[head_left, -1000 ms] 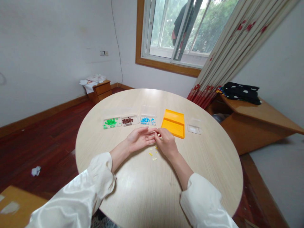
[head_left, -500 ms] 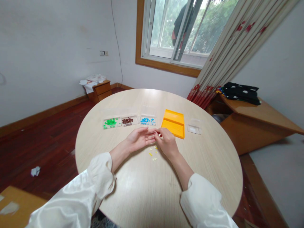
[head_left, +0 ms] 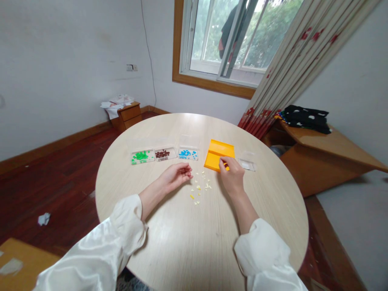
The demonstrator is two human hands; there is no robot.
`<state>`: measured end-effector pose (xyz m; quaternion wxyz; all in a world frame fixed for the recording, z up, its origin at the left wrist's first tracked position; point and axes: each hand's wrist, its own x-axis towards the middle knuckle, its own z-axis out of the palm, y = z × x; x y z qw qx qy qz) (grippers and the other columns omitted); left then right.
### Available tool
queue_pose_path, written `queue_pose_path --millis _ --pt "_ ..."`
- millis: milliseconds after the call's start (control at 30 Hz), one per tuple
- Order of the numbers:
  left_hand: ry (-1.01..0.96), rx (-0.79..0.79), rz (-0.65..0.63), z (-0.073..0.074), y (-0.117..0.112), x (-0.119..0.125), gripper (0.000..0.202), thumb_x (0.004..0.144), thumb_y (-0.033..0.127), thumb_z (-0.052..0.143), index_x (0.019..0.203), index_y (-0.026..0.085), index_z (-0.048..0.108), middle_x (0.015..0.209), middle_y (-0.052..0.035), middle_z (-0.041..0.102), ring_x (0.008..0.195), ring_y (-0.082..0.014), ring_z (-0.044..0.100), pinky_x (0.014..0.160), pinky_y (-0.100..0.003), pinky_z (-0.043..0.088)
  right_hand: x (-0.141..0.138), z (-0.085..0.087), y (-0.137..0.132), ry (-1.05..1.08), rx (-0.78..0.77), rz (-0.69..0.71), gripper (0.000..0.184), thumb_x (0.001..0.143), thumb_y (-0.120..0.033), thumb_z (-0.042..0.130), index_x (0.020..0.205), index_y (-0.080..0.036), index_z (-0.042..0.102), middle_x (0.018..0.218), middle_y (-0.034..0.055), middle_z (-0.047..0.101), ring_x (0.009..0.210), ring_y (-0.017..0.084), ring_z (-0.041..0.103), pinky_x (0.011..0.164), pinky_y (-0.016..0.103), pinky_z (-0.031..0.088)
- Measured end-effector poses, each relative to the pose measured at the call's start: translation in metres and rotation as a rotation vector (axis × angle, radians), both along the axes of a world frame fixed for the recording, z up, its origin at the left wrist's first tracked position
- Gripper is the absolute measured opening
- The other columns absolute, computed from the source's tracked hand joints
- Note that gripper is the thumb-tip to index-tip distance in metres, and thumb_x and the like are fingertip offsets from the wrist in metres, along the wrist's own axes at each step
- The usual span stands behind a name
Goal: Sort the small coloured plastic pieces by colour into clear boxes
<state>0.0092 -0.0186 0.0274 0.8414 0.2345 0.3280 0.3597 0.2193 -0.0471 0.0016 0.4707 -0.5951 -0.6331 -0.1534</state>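
Over the near part of the open yellow case (head_left: 222, 146), my right hand (head_left: 232, 174) has its thumb and forefinger pinched together. Whatever sits in that pinch is too small to make out. My left hand (head_left: 176, 176) is palm up to the left, its fingers loosely curled inward; what lies in them cannot be made out. Between my hands, several small pale yellow pieces (head_left: 207, 186) are scattered on the table, among them a brighter yellow piece (head_left: 192, 197).
Behind my left hand stand clear boxes of green pieces (head_left: 141, 156), brown pieces (head_left: 162, 154) and blue pieces (head_left: 187, 154). Another clear box (head_left: 247, 165) is right of the yellow case. All rest on a round wooden table (head_left: 169, 242).
My right hand has moved away from my left fingertips, rightward to the yellow case. My left fingers, stretched out before, have curled in. More of the scattered pale pieces show.
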Motion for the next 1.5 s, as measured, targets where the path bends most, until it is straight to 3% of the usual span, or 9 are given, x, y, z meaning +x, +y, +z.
queue_pose_path --millis 133,367,467,567,733,833,933,1267,1500 --pt "0.067 0.098 0.023 -0.001 0.000 0.001 0.022 0.079 0.010 0.055 0.058 0.014 0.047 0.046 0.0036 0.044 0.042 -0.0059 0.041 0.047 -0.020 0.037 0.021 -0.007 0.004 0.023 0.003 -0.082 0.027 0.086 -0.021 0.041 0.094 -0.014 0.066 0.096 0.0141 0.070 0.090 0.023 0.064 0.083 0.041 0.050" --pt "0.152 0.258 -0.010 -0.001 -0.004 -0.001 0.028 0.068 0.019 0.066 0.054 0.016 0.042 0.045 0.0064 0.038 0.042 -0.0048 0.036 0.043 -0.020 0.030 0.025 -0.007 0.003 0.031 -0.040 -0.120 0.031 0.084 -0.016 0.042 0.102 -0.012 0.066 0.118 0.0184 0.060 0.111 0.026 0.054 0.095 0.047 0.042" --pt "0.255 0.393 -0.047 -0.002 -0.003 -0.004 0.029 0.069 0.023 0.064 0.053 0.017 0.040 0.046 0.0065 0.038 0.042 -0.0045 0.035 0.044 -0.020 0.028 0.017 0.001 -0.003 0.004 -0.102 -0.110 0.023 0.081 -0.018 0.050 0.092 -0.014 0.069 0.110 0.0168 0.061 0.106 0.028 0.054 0.091 0.048 0.040" --pt "0.464 0.642 -0.097 -0.001 -0.001 -0.007 0.028 0.068 0.023 0.064 0.052 0.016 0.042 0.046 0.0066 0.039 0.043 -0.0046 0.034 0.045 -0.020 0.025 0.005 0.010 -0.011 0.008 -0.309 0.079 0.013 0.078 -0.018 0.056 0.078 -0.018 0.069 0.087 0.0086 0.063 0.087 0.022 0.058 0.082 0.040 0.042" --pt "0.631 0.945 -0.491 -0.002 0.001 -0.014 0.010 0.066 0.020 0.067 0.063 0.012 0.061 0.050 0.0051 0.046 0.048 -0.0060 0.038 0.049 -0.021 0.027 -0.018 0.019 -0.023 0.000 -0.784 0.466 0.004 0.071 -0.015 0.065 0.068 -0.017 0.068 0.073 0.0027 0.063 0.072 0.015 0.056 0.068 0.026 0.041" --pt "0.652 1.058 -0.692 -0.004 -0.002 -0.016 0.012 0.068 0.020 0.066 0.076 0.012 0.069 0.055 0.0036 0.051 0.051 -0.0069 0.041 0.051 -0.020 0.029 -0.026 0.021 -0.026 -0.054 -0.862 0.499 0.001 0.068 -0.015 0.069 0.067 -0.016 0.069 0.068 0.0013 0.061 0.067 0.013 0.054 0.062 0.024 0.038" --pt "0.692 1.170 -0.752 -0.008 -0.003 -0.016 0.015 0.067 0.018 0.067 0.081 0.013 0.071 0.062 0.0017 0.055 0.056 -0.0080 0.045 0.053 -0.020 0.033 -0.030 0.021 -0.027 -0.110 -0.847 0.477 0.002 0.066 -0.017 0.071 0.067 -0.016 0.069 0.068 0.0012 0.061 0.067 0.013 0.053 0.062 0.024 0.037" --pt "0.839 1.327 -0.765 -0.014 -0.001 -0.015 0.012 0.070 0.007 0.058 0.074 0.012 0.068 0.069 -0.0005 0.060 0.062 -0.0095 0.051 0.060 -0.020 0.038 -0.035 0.018 -0.025 -0.072 -0.821 0.469 0.007 0.073 -0.014 0.062 0.066 -0.014 0.064 0.070 0.0022 0.061 0.067 0.012 0.052 0.063 0.024 0.037" --pt "0.755 1.222 -0.374 -0.016 0.002 -0.013 0.009 0.071 0.012 0.056 0.071 0.014 0.065 0.067 -0.0022 0.062 0.061 -0.0116 0.052 0.060 -0.022 0.039 -0.029 0.016 -0.023 0.211 -0.801 0.461 0.009 0.072 -0.013 0.055 0.070 -0.013 0.063 0.065 0.0015 0.062 0.061 0.012 0.054 0.059 0.023 0.040"
